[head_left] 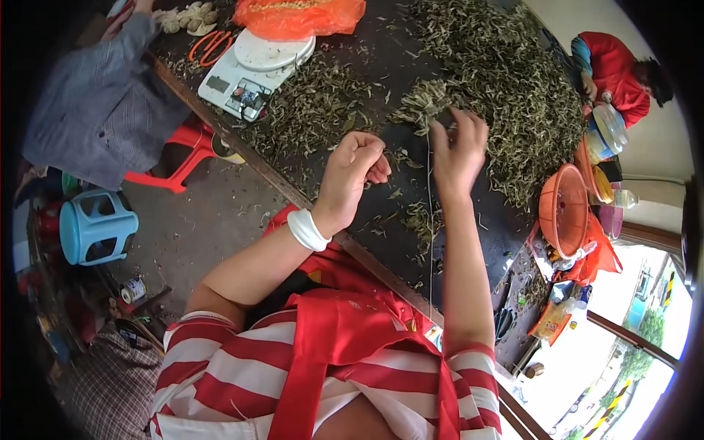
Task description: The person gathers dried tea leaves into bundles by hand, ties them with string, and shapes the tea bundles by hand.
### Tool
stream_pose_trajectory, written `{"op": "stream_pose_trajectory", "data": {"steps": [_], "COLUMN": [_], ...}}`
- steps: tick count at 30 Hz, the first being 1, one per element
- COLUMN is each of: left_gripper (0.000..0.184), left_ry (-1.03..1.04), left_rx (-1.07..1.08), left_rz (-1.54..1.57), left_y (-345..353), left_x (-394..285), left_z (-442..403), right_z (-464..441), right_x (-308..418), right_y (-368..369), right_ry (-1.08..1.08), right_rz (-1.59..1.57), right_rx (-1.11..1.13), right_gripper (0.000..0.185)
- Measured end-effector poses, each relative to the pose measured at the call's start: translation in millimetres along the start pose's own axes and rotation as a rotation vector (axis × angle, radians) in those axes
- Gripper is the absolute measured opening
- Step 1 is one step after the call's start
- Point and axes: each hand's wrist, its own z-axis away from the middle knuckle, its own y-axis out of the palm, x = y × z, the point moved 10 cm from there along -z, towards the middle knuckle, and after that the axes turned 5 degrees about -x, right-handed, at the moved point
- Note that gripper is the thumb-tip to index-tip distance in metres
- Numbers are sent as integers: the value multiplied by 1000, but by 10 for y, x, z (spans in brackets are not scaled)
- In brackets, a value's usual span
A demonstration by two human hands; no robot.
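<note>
My right hand [460, 154] is curled at the edge of a small bundle of dried leaves [424, 101], thumb and fingertips against its near end. A thin white thread [430, 191] runs from the bundle down past the table edge towards my lap. My left hand [353, 172], with a white band [306, 229] at the wrist, is closed to the left of the thread. Its thumb presses on the curled fingers, and whatever may be inside is hidden. Loose leaf scraps [422, 224] lie on the dark table [469, 249] beneath my hands.
A large heap of dried leaves [513, 95] covers the far right. To the left are a smaller pile [312, 103], a white scale [246, 77] and orange-handled scissors [210, 48]. An orange basket [563, 209] stands right. Two other people sit across and left, near a blue stool [97, 227].
</note>
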Motion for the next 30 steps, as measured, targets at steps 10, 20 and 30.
{"op": "stream_pose_trajectory", "data": {"steps": [10, 20, 30], "left_gripper": [36, 39, 19], "left_ry": [874, -657, 310], "left_rx": [410, 912, 55], "left_rz": [-698, -520, -1013], "left_y": [1153, 41, -724], "left_x": [-85, -58, -399], "left_z": [425, 1319, 1044], "right_z": [548, 1451, 1193], "right_x": [41, -892, -4], "right_y": [-572, -1545, -353], "right_ry": [374, 362, 345], "right_rz": [-128, -112, -226], "right_rx": [281, 225, 257], "right_gripper": [8, 30, 43]}}
